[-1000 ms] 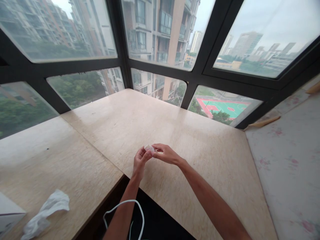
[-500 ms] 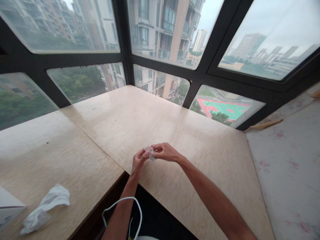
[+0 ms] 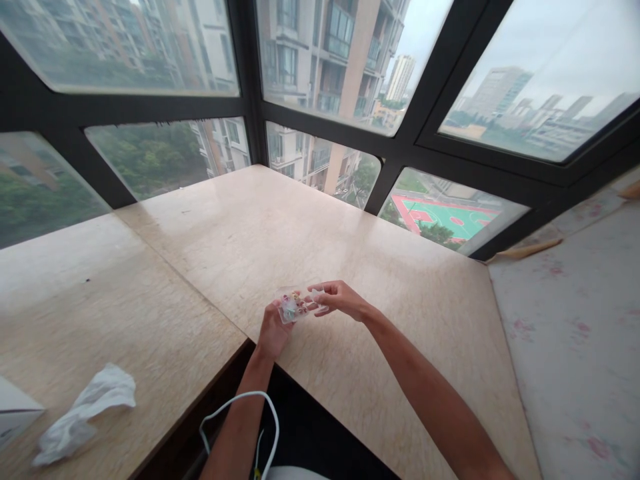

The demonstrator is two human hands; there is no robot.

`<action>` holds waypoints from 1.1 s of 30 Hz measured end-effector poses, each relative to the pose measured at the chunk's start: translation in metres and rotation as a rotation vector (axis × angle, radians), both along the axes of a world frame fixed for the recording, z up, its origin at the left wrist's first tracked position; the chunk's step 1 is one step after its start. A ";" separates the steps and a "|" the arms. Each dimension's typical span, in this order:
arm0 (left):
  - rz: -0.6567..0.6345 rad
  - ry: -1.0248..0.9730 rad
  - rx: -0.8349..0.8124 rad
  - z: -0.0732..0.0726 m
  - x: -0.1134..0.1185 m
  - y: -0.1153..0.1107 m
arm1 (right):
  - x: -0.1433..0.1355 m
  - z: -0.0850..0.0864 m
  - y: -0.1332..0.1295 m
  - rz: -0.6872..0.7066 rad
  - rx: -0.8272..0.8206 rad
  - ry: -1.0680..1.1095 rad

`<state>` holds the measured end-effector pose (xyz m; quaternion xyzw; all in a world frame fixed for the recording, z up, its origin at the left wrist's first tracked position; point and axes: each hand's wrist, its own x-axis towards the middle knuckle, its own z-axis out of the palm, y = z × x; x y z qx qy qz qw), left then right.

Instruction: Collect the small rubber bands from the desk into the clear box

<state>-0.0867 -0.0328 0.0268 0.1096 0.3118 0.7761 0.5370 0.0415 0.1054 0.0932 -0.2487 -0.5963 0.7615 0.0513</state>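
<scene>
My left hand is closed around a small clear plastic box, held above the stone sill. Inside the box show several tiny coloured pieces, red, yellow and greenish, too small to name. Just to the right, my right hand pinches a clear plastic piece between thumb and fingers. It may be a lid or a small bag; its kind cannot be made out. The two hands are close together, and the fingertips of the right one come near the box's right side.
The pale stone sill runs under dark-framed windows, with a seam across it. At the lower left lie a crumpled white tissue and a white box. A white cable loops over my left forearm. Floral wallpaper covers the right wall.
My right hand has moved a little right, away from the left, with the clear piece. The clear box has tilted, and its coloured contents now show.
</scene>
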 end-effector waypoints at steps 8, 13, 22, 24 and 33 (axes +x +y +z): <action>0.044 -0.086 0.035 0.008 0.003 0.002 | 0.007 -0.009 -0.013 -0.117 -0.213 0.075; 0.047 -0.090 -0.012 0.013 -0.005 0.001 | 0.021 -0.029 -0.016 -0.264 -0.404 0.108; 0.309 0.636 -0.440 0.013 -0.088 0.036 | 0.091 -0.059 -0.013 -0.438 -0.618 0.194; 0.324 1.070 -0.631 0.015 -0.102 0.049 | 0.106 -0.062 -0.015 -0.472 -0.622 0.219; 0.220 1.400 -0.764 0.037 -0.113 0.068 | 0.148 -0.060 -0.031 -0.613 -0.628 0.291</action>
